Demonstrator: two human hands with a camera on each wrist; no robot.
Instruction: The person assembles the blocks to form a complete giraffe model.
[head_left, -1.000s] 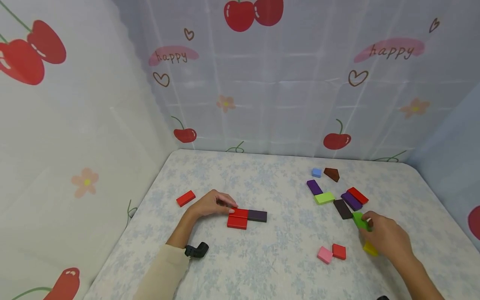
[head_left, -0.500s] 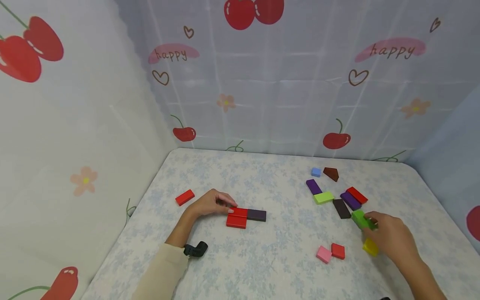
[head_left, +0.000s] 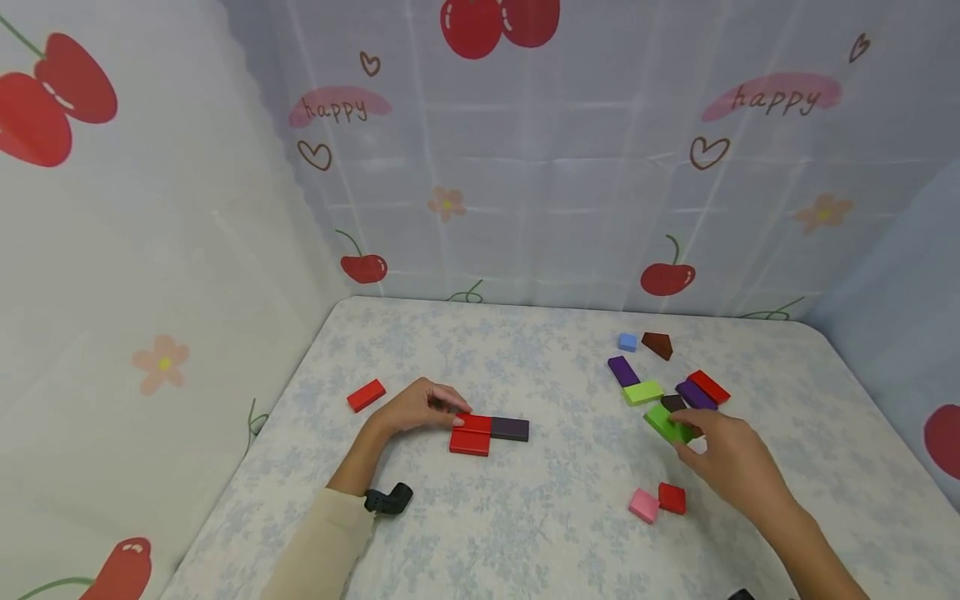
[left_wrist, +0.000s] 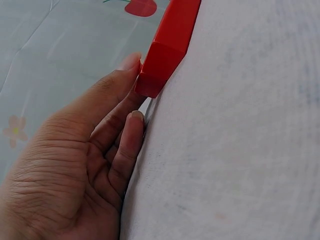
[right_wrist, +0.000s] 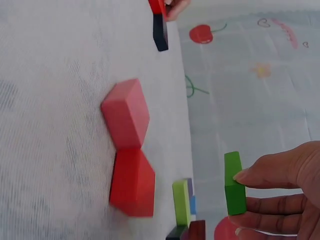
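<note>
My left hand (head_left: 417,407) holds the left end of a red block (head_left: 476,422) with thumb and fingers; the left wrist view shows the thumb against this red block (left_wrist: 172,37). A second red block (head_left: 468,446) lies along its near side, and a dark block (head_left: 511,430) adjoins it on the right. On the right, my right hand (head_left: 731,454) pinches a green block (head_left: 664,423) between thumb and fingers, raised off the table in the right wrist view. It partly covers a blackish block (head_left: 673,402). A pink block (head_left: 643,506) and a small red block (head_left: 672,497) lie nearer me.
Behind the right hand lie a lime block (head_left: 642,392), two purple blocks, a red block (head_left: 708,387), a brown angular block (head_left: 657,345) and a small blue block (head_left: 627,342). A single red block (head_left: 366,395) lies far left. Curtains (head_left: 525,183) rise past the table's back edge.
My right hand has lifted the green block and carried it left, in front of the blackish block. The yellow block is no longer visible. My left hand has stayed at the red block.
</note>
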